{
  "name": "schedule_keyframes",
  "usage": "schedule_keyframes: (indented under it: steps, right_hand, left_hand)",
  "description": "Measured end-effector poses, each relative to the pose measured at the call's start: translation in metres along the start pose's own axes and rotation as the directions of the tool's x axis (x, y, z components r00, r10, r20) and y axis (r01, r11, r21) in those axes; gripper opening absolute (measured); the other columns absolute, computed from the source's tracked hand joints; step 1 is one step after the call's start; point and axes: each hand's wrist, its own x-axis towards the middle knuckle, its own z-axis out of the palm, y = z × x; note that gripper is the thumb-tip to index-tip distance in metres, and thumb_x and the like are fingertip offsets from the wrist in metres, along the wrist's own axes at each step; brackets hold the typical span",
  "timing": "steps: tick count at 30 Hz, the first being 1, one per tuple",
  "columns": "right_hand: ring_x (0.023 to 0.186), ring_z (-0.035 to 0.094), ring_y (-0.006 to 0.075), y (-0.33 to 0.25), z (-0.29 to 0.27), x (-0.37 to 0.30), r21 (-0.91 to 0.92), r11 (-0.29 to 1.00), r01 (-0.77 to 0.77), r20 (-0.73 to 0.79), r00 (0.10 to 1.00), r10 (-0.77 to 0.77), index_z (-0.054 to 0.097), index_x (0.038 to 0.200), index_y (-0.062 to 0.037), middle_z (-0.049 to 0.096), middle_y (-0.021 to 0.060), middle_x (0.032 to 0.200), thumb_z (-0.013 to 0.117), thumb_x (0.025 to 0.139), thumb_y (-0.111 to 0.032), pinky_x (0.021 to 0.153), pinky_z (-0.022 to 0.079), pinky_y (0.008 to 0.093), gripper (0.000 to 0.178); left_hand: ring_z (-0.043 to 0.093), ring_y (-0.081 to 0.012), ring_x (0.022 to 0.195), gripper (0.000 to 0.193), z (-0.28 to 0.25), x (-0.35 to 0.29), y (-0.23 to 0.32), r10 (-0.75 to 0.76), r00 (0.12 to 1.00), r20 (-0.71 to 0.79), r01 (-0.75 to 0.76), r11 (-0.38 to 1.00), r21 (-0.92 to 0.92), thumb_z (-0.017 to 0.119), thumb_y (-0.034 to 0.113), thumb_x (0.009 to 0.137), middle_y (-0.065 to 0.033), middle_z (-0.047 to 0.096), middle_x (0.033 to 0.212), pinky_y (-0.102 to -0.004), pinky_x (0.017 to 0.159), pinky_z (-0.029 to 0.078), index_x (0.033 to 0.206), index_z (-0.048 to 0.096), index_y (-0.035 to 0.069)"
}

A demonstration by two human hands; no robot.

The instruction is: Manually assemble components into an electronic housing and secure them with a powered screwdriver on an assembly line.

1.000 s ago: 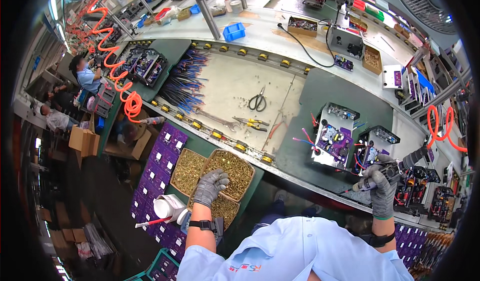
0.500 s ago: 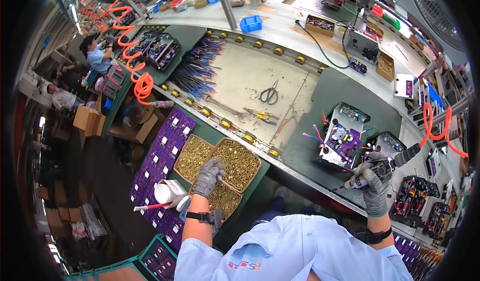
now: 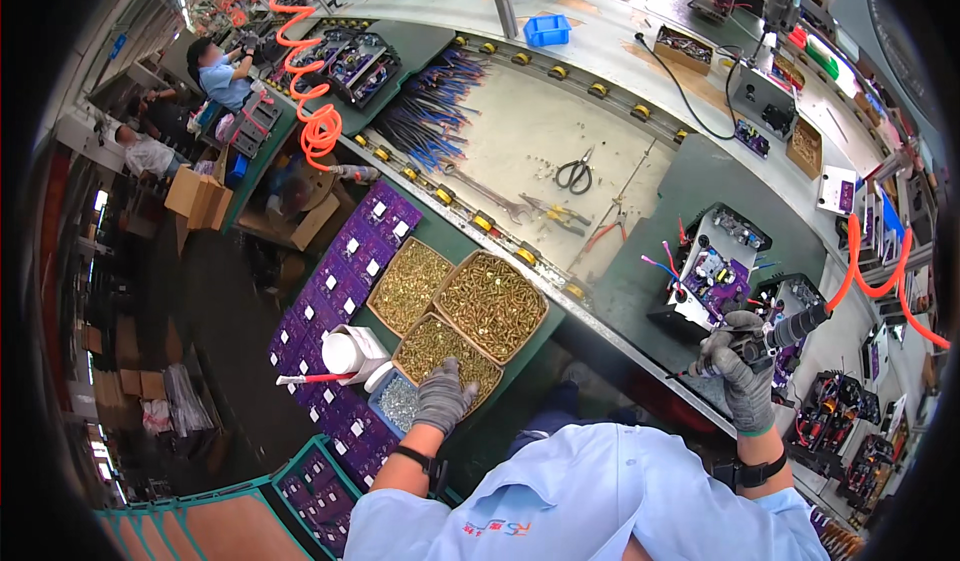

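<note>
My gloved left hand [image 3: 443, 397] reaches over the nearest cardboard box of small brass-coloured screws [image 3: 430, 339]. Its fingertips touch the screws, and the thumb stands apart from the fingers. Two more screw boxes adjoin it: one of longer screws [image 3: 492, 306] and one at the left [image 3: 408, 279]. Beside the hand sits a blue tray of silvery small parts [image 3: 397, 402]. My gloved right hand [image 3: 746, 386] is wrapped round an air screwdriver [image 3: 775, 341] fed by an orange coiled hose. Just beyond the tool stands an open metal housing with a purple circuit board [image 3: 715, 271].
Purple circuit boards [image 3: 345, 261] lie in rows at the left, with a white tub [image 3: 343, 353] and a brush on them. Scissors [image 3: 574, 173], pliers [image 3: 555, 214] and a wrench [image 3: 490, 193] lie between the roller rails. A co-worker [image 3: 222, 76] stands far left.
My left hand has moved back from between the screw boxes into the nearest one. The view has shifted, so the scene sits further right. My right hand keeps hold of the screwdriver.
</note>
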Motion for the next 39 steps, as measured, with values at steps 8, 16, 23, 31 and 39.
schedule_keyframes:
  steps: [8, 16, 23, 31, 39]
  right_hand:
    - [0.083, 0.069, 0.0187, -0.002, 0.004, 0.000, -0.041, 0.999, 0.025, -0.035, 0.999, -0.027, 0.054, 0.129, -0.0039, 0.067, 0.0072, 0.090, 0.085, 0.084, -0.015, 0.071, 0.062, 0.0343, 0.056]
    - [0.087, 0.068, 0.0208, -0.012, -0.007, -0.009, 0.019, 0.999, 0.047, -0.119, 0.992, -0.044, 0.053, 0.132, -0.0051, 0.066, 0.0093, 0.093, 0.083, 0.086, -0.015, 0.068, 0.067, 0.0398, 0.055]
    - [0.074, 0.072, 0.0273, -0.033, 0.002, 0.010, 0.120, 0.992, 0.028, -0.033, 0.999, -0.025, 0.055, 0.131, -0.0053, 0.068, 0.0152, 0.091, 0.079, 0.086, -0.015, 0.064, 0.067, 0.0463, 0.052]
    - [0.080, 0.072, 0.0329, -0.058, 0.028, 0.028, 0.238, 0.971, 0.030, 0.130, 0.990, -0.062, 0.054, 0.133, -0.0050, 0.070, 0.0185, 0.094, 0.083, 0.082, -0.010, 0.070, 0.064, 0.0519, 0.059]
    - [0.088, 0.062, 0.0066, -0.047, 0.042, 0.021, -0.159, 0.984, -0.083, 0.322, 0.938, 0.131, 0.063, 0.133, -0.0033, 0.066, -0.0025, 0.096, 0.085, 0.086, -0.014, 0.084, 0.051, 0.0249, 0.054]
  left_hand:
    - [0.074, -0.0394, 0.081, 0.032, 0.043, 0.031, -0.024, -0.023, 0.978, 0.208, 0.006, 0.997, 0.082, 0.047, 0.035, 0.104, -0.0224, 0.074, 0.088, -0.0554, 0.071, 0.055, 0.112, 0.055, 0.005]
    - [0.034, -0.0081, 0.045, 0.019, 0.010, 0.016, -0.061, 0.068, 0.937, 0.344, 0.329, -0.509, -0.795, 0.061, 0.035, 0.101, 0.0081, 0.034, 0.060, -0.0257, 0.039, 0.026, 0.099, 0.064, 0.016]
    - [0.040, -0.0093, 0.056, 0.028, -0.084, 0.024, 0.034, 0.578, 0.814, 0.060, 0.533, -0.701, -0.473, 0.058, 0.036, 0.105, 0.0055, 0.033, 0.067, -0.0231, 0.047, 0.035, 0.090, 0.056, 0.012]
    - [0.051, -0.0087, 0.057, 0.020, -0.181, 0.127, 0.172, 0.738, 0.673, 0.041, 0.526, -0.438, -0.729, 0.073, 0.022, 0.096, -0.0010, 0.060, 0.082, -0.0222, 0.048, 0.042, 0.107, 0.062, 0.010]
    - [0.052, -0.0135, 0.055, 0.019, -0.269, 0.185, 0.247, 0.698, 0.698, -0.159, 0.411, -0.573, -0.709, 0.064, 0.018, 0.097, -0.0031, 0.060, 0.078, -0.0278, 0.043, 0.043, 0.110, 0.067, 0.004]
